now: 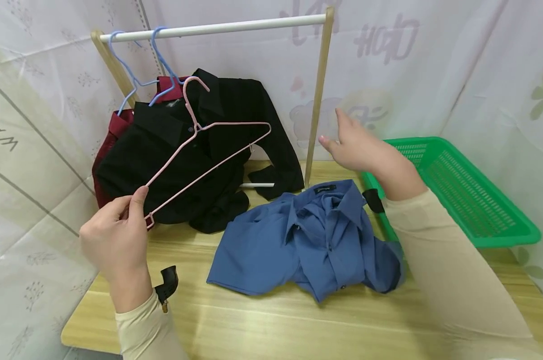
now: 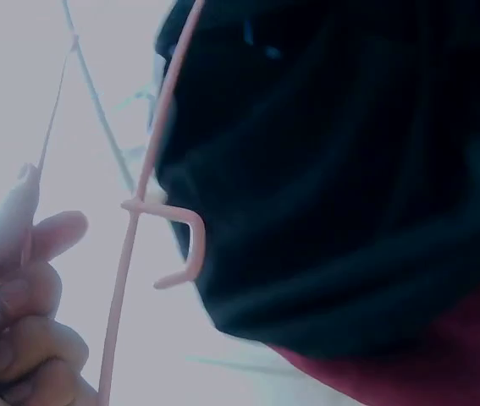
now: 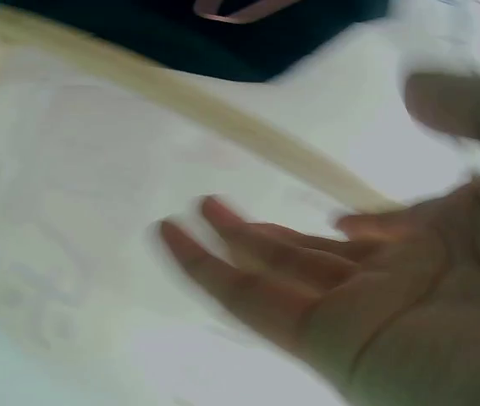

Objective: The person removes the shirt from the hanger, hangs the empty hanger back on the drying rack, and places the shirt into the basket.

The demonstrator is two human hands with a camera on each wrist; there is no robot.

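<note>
Remotely, I saw left hand point(image 1: 118, 237) pinching pink hanger point(image 1: 198, 128) left of blue shirt point(image 1: 294, 240); right hand point(image 1: 363, 150) outspread, empty, blurry in wrist view.

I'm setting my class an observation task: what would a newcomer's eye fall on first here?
Probably the bright green basket at the right of the head view, then the crumpled blue shirt on the table, left of it. The pink hanger, gripped in the left hand before the black clothing on the rack, also stands out.
</note>
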